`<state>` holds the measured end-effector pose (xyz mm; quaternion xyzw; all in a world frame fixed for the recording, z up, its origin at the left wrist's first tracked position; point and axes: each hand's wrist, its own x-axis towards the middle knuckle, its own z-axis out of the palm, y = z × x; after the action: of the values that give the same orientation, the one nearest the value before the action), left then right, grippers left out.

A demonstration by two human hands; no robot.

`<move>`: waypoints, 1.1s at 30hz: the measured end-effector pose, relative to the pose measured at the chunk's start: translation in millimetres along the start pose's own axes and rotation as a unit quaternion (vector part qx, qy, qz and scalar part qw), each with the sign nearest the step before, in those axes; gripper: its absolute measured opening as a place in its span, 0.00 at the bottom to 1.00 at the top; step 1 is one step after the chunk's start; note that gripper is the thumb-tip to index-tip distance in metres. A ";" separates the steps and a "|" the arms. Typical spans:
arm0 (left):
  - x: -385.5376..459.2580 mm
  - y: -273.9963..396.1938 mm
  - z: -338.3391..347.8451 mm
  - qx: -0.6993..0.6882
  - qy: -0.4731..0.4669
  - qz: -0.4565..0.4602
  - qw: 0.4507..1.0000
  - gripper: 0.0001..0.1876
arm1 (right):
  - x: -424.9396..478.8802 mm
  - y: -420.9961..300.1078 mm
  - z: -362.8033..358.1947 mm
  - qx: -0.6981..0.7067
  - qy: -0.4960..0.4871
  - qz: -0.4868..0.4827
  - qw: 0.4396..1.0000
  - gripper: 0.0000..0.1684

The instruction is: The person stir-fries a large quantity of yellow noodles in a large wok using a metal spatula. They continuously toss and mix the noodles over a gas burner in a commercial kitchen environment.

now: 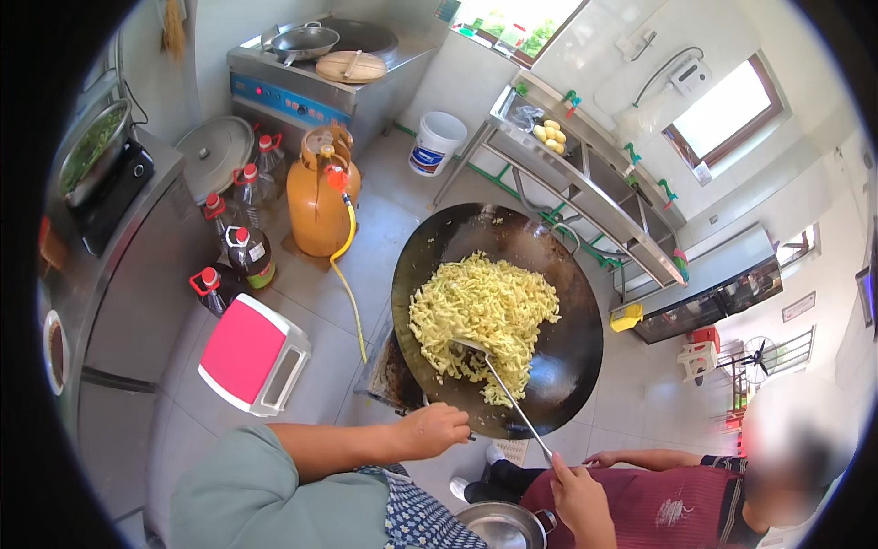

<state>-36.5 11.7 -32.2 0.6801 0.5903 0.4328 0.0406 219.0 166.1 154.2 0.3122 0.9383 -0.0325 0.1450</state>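
Note:
A large dark wok (569, 343) holds a heap of shredded pale yellow-green food (487, 302), perhaps cabbage. My right hand (576, 491) grips the handle of a long metal spatula (516, 405), whose blade is partly buried in the near side of the heap. At the wok's near left rim, my left hand (435, 429) is curled beside a side handle; whether it grips anything cannot be told. Under the wok's left side shows part of a stove (387, 377). Below the wok, close to my right hand, stands a round metal pot (504, 525).
A person in a maroon apron (638, 497) stands close at the right. An orange gas cylinder (322, 199) with a yellow hose (351, 233) stands left of the wok, near bottles (250, 254) and a pink-lidded bin (243, 350). A steel sink (576, 189) lies beyond.

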 end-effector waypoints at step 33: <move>10.5 9.0 13.6 -0.005 -0.010 0.014 1.000 0.10 | 159.9 27.5 33.6 0.279 -0.002 0.009 0.960 0.34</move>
<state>-21.7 24.1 -29.9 0.6927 0.5778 0.4295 0.0441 121.8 275.4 76.2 0.3482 0.8891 -0.2922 0.0543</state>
